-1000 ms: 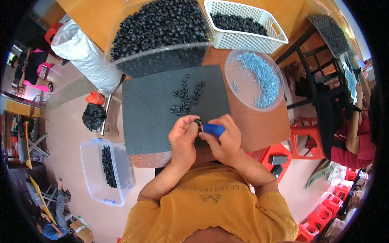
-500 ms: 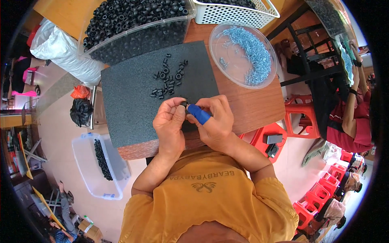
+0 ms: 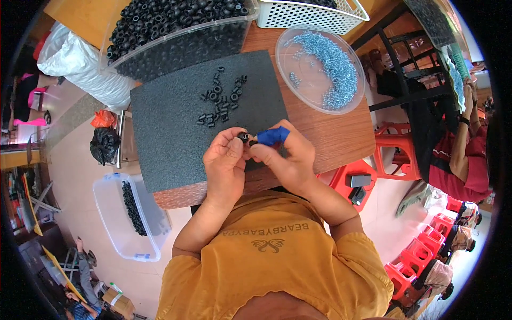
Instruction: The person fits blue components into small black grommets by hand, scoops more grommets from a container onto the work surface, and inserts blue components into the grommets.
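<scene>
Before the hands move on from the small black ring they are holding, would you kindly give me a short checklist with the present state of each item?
1. Small black ring pinched at the left hand fingertips: ok.
2. Right hand at the ring, a blue cover on one finger: ok.
3. Ring fully seated on anything: cannot tell.
4. Loose black rings lying on the dark foam mat: ok.
5. Round clear dish holding blue-silver screws: ok.
6. Clear bin stocked with black rings: ok.

Small assembly workshop: wooden bench with dark foam mat, clear bin of black rubber rings, round tray of blue screws, white basket, stacked red plastic stools.
</scene>
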Available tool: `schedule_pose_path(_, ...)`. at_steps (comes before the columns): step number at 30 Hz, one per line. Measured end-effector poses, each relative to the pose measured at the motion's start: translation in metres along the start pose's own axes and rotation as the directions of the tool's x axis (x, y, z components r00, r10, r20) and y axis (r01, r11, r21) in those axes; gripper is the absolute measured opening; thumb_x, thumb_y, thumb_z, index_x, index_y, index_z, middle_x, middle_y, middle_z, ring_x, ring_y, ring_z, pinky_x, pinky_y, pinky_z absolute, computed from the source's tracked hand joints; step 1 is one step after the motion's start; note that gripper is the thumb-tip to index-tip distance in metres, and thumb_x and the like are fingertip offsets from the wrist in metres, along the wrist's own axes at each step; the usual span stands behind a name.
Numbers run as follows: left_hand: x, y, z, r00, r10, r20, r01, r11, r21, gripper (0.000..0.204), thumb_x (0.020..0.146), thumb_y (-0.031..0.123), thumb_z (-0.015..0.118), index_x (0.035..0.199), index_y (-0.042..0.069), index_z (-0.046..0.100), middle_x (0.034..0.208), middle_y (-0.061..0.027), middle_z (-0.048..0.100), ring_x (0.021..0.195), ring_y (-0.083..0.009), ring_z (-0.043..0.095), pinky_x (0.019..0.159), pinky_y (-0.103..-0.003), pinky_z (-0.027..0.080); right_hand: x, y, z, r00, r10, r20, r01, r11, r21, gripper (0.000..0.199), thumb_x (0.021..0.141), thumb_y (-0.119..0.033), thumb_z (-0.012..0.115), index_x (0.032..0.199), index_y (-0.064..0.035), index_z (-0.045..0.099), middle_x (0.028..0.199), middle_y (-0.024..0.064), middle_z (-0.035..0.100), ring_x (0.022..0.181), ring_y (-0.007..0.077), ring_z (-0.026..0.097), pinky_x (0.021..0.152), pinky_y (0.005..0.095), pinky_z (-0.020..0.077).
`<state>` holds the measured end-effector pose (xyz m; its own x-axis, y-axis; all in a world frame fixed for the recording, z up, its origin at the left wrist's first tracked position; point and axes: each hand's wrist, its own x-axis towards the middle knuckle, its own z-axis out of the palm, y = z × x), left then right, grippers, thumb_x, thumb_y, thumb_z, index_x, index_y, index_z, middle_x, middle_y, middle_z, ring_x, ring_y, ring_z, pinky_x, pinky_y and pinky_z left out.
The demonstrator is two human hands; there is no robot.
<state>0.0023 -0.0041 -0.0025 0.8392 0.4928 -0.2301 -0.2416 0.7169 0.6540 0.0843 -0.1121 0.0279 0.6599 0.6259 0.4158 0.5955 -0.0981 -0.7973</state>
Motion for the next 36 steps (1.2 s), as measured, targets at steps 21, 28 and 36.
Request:
schedule_pose_path(21, -0.007, 0.0, 0.003, 0.997, 0.067, 0.039, -0.075, 0.958, 0.278, 0.023, 0.087, 0.009, 0.056, 0.106, -0.003, 0.055, 0.086, -0.0071, 0.061, 0.069, -0.0121, 0.057, 0.061, -0.024, 0.048, -0.004, 0.001, 0.003, 0.878, 0.458, 0.139, -0.446, 0.676, 0.587, 0.006, 0.084, -0.004, 0.06, 0.082, 0.0023, 0.059, 0.073, 0.0052, 0.061, 0.065, 0.0088, 0.057, 0.058, 0.0229, 0.0472)
schedule_pose_path(28, -0.008, -0.002, 0.002, 0.995, 0.047, 0.085, -0.076, 0.921, 0.382, 0.021, 0.09, 0.009, 0.051, 0.108, -0.001, 0.055, 0.09, -0.0051, 0.06, 0.071, -0.0082, 0.054, 0.063, -0.021, 0.047, -0.009, 0.006, 0.006, 0.907, 0.415, 0.079, -0.389, 0.75, 0.535, 0.005, 0.083, -0.003, 0.06, 0.081, 0.0014, 0.059, 0.072, 0.0036, 0.057, 0.064, 0.0088, 0.056, 0.058, 0.0224, 0.0461)
schedule_pose_path(36, -0.01, 0.0, 0.0, 0.996, 0.024, 0.084, -0.06, 0.886, 0.459, 0.019, 0.091, 0.012, 0.051, 0.106, 0.001, 0.055, 0.088, -0.0029, 0.059, 0.068, -0.0056, 0.052, 0.06, -0.018, 0.045, -0.01, 0.012, 0.006, 0.968, 0.251, -0.02, -0.239, 0.943, 0.231, 0.007, 0.077, -0.003, 0.065, 0.076, -0.0004, 0.058, 0.068, 0.0076, 0.055, 0.063, 0.0177, 0.054, 0.054, 0.0284, 0.0416)
